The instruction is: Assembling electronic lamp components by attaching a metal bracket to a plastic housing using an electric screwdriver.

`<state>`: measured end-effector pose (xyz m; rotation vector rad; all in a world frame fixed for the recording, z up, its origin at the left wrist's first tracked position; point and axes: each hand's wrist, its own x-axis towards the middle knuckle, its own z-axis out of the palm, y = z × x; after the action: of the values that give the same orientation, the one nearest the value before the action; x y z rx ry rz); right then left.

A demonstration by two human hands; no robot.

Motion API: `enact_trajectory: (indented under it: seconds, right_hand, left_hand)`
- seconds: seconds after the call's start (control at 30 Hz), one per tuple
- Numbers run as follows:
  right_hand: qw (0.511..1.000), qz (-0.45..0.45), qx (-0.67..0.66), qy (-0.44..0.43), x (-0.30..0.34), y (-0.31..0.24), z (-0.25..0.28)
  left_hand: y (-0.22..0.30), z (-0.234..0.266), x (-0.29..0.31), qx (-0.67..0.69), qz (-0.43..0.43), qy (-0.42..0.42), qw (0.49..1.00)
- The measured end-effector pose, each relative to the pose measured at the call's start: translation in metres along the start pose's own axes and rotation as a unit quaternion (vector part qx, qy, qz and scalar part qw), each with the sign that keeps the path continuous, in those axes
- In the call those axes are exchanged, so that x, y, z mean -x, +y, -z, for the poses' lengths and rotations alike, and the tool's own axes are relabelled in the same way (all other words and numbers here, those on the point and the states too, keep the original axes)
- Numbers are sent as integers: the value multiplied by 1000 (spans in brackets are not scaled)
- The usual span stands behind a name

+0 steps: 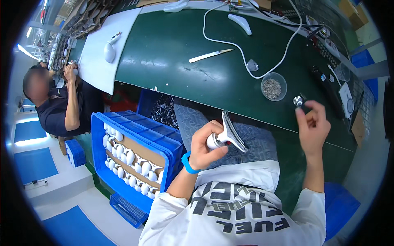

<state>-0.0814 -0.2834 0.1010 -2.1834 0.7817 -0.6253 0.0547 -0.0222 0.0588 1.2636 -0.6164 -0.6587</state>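
Observation:
My left hand [208,144] is wrapped round the rounded handle of a white handheld device [225,137] with a wide T-shaped head. A dark and silvery strip runs along that head, and a small red spot shows near its neck. The device is held over my lap, just off the table's front edge. My right hand [314,125] is above the table at the right, its fingers curled and thumb and index finger close together in a pinch. Anything between those tips is too small to make out. A small shiny silver piece [298,101] is right beside the thumb tip.
A clear round dish [273,87] of tiny metal pieces, a white cable [242,51], and a white-handled pointed tool [209,55] lie on the green table [164,49]. A blue crate [135,119] of white devices stands left of my lap. Another person [57,98] works at far left.

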Motion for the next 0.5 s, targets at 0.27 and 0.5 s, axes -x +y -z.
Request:
enact_trajectory:
  seconds: [0.27,0.5]
  right_hand:
    - [881,16,-269,-389,16,-41,-31]
    - [855,18,-137,-500,30,-35,-46]
  left_hand:
    - [23,-21,-16,-330,-108,-36,937]
    - [30,-30,-4,-486,-73,-131,861]
